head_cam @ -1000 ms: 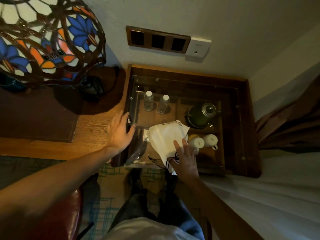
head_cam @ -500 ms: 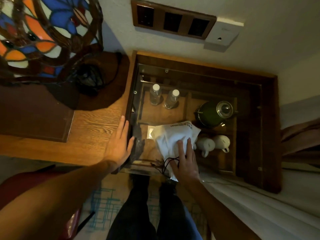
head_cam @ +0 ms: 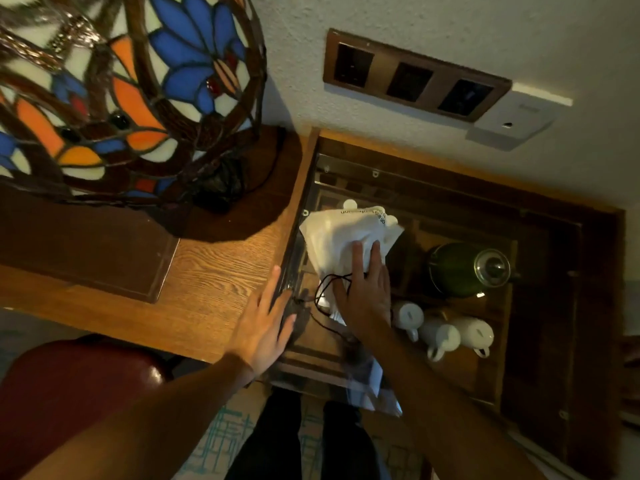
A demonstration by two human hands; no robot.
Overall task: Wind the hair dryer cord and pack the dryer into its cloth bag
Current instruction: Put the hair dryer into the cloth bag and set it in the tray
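A white cloth bag with printed lettering and a black drawstring lies over the glass top of a sunken wooden compartment. My right hand rests on the bag's lower, bunched end, fingers stretched over the cloth, the drawstring looping by the thumb. My left hand is open and flat at the wooden desk's right edge, fingertips touching the glass rim. No hair dryer or cord shows; the bag's contents are hidden.
Under the glass stand a green kettle, white cups and a bottle cap peeking out behind the bag. A stained-glass lamp fills the desk's left. Wall sockets sit above; a red chair is lower left.
My right hand has slid the bag away from me, so it now covers the bottles. My view has moved closer and lower. My left hand stays at the desk edge.
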